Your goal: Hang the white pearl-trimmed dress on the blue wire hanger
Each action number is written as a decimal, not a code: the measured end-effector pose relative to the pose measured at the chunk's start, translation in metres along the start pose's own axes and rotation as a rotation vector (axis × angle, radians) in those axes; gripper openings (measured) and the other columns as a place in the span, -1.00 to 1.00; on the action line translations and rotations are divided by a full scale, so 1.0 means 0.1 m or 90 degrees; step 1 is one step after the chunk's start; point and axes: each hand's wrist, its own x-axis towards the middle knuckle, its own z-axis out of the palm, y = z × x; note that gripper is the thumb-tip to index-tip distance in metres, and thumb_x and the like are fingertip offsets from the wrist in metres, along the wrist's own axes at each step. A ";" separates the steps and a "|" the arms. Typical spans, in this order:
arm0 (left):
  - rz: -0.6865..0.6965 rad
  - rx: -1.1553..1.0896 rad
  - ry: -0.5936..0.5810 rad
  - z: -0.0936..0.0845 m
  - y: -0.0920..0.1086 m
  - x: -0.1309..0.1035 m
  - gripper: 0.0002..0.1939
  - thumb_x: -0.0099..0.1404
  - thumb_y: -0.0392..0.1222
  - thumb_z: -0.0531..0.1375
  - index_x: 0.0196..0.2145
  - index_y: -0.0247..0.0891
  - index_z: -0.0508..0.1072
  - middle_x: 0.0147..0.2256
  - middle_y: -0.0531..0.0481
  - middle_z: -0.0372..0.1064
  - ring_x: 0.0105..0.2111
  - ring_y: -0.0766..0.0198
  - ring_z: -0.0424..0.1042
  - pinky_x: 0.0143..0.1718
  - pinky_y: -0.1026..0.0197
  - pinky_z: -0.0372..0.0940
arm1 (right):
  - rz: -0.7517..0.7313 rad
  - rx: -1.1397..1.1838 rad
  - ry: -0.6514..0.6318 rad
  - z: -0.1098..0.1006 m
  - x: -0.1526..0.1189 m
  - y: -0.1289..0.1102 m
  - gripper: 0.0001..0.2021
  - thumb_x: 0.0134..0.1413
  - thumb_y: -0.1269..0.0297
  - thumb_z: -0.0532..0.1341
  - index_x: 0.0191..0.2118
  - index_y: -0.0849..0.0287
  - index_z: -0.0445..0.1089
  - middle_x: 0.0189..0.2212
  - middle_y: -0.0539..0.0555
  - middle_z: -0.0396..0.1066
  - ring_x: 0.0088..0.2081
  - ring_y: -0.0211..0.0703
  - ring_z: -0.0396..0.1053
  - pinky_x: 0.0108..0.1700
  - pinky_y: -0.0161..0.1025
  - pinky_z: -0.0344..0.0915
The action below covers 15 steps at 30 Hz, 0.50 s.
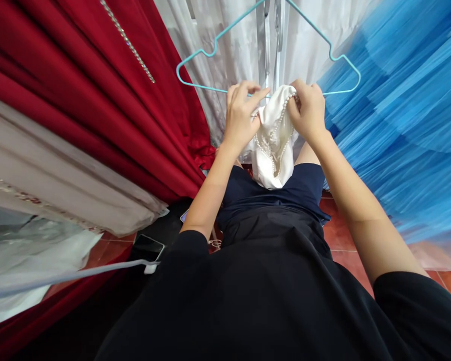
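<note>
A bunched piece of white satiny fabric with pearl-bead trim (273,135) hangs in front of me over my lap. My right hand (308,108) is closed on its upper right edge, thumb against the beads. At the upper left edge, my left hand (242,113) pinches the beaded border low down, while its upper fingers are loosely bent and apart. A turquoise clothes hanger (202,87) is just beyond my hands. Its lower bar passes behind them and the fabric, so I cannot tell whether the fabric is looped over it.
Red drapery (143,115) and pale fabric (67,165) hang on the left. Layered blue tulle (398,110) fills the right side, and a white curtain (229,45) hangs behind the hanger. A phone-like dark object (149,246) lies low on the left. Red tiles (346,245) cover the floor.
</note>
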 end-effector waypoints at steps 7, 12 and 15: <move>-0.165 -0.005 0.261 -0.02 -0.13 -0.44 -0.79 0.28 -0.27 0.15 -0.12 -0.10 0.39 -0.26 -0.07 0.34 -0.13 0.04 0.42 -0.15 0.04 0.35 | 0.011 0.086 -0.005 -0.08 0.05 -0.04 -0.81 0.08 0.46 0.13 -0.28 -0.03 0.30 -0.50 -0.06 0.26 -0.38 -0.14 0.30 -0.08 -0.19 0.27; -0.265 -0.116 0.379 -0.20 -0.67 -0.35 -0.88 0.35 -0.32 0.19 -0.26 -0.19 0.28 -0.29 0.05 0.26 -0.31 0.29 0.37 -0.26 0.17 0.32 | 0.091 0.109 -0.011 -0.13 0.00 -0.09 -0.70 0.07 0.39 0.18 -0.10 -0.12 0.32 -0.40 -0.06 0.32 -0.31 -0.13 0.31 -0.04 -0.17 0.29; -0.335 -0.132 0.497 -0.46 -1.06 -0.11 -0.72 0.35 -0.60 0.11 -0.32 -0.25 0.18 -0.35 0.11 0.17 -0.37 0.44 0.30 -0.24 0.24 0.33 | 0.075 0.084 -0.033 -0.18 0.00 -0.06 -0.74 0.04 0.33 0.19 -0.13 -0.12 0.32 -0.37 -0.03 0.34 -0.26 -0.08 0.29 0.03 -0.11 0.27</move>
